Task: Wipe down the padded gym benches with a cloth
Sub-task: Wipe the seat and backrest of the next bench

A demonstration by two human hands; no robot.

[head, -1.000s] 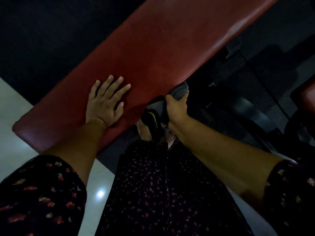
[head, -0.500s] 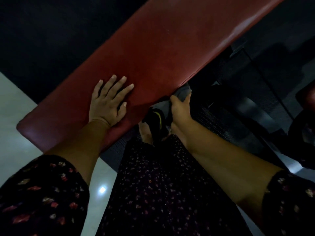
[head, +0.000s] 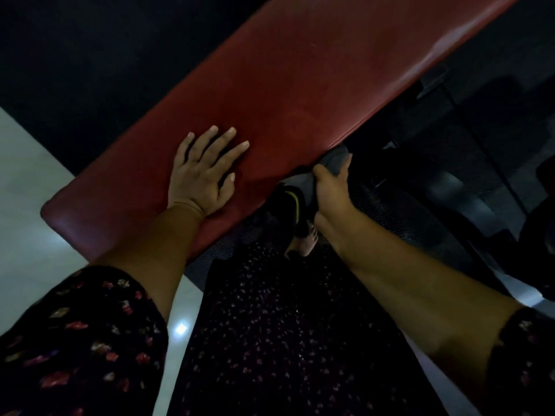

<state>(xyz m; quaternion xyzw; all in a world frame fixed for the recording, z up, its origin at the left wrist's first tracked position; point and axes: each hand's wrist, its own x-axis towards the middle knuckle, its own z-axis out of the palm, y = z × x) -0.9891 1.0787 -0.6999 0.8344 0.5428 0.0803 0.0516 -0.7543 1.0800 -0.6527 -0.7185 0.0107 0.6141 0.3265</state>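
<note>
A long red padded bench point(head: 294, 85) runs diagonally from lower left to upper right. My left hand point(head: 204, 172) lies flat on its top near the lower end, fingers straight and spread. My right hand point(head: 330, 187) grips a grey cloth point(head: 333, 159) and holds it against the bench's near side edge, just below the padding. Part of the cloth is hidden under the bench rim and behind my fingers.
The dark bench frame point(head: 435, 181) and black rubber matting lie to the right under the bench. Pale floor tiles point(head: 21, 187) show at the left. My foot in a dark sandal point(head: 288, 211) stands below the bench edge. The scene is dim.
My right hand with the cloth has slid a little up along the bench's near edge. My left hand stays flat in the same spot on the padding.
</note>
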